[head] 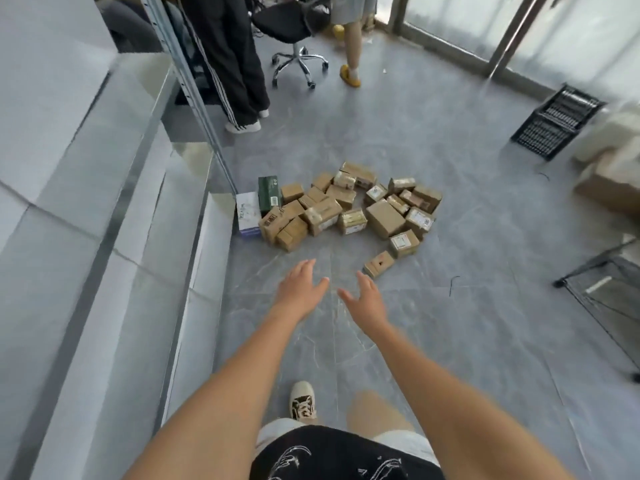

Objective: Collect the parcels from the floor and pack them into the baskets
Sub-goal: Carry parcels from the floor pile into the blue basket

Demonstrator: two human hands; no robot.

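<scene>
- Both arms reach forward from the bottom of the frame toward the middle.
- The left hand [300, 285] has its fingers spread out and straight. It holds nothing.
- The right hand [366, 298] is spread out too, with nothing in it. The two hands are near each other, with a small gap between the thumbs.
- A pile of parcels [349, 207] sits on the grey floor [467, 237] in the middle of the frame, just above the hands. The hands do not touch any of them.
- The nearest one is a small brown parcel [379, 264] with holes in its top. It lies apart from the pile, just above and to the right of the right hand.
- A green box [268, 192] and a white box [248, 213] stand at the left end of the pile.
- A black basket [557, 121] lies tipped at the upper right of the frame, well apart from the hands and the pile.
- A wire rack [609, 292] shows at the right edge.
- At the top there is an office chair [294, 32], and two people's legs stand by it.
- A shoe [302, 400] shows at the bottom, between the arms.
</scene>
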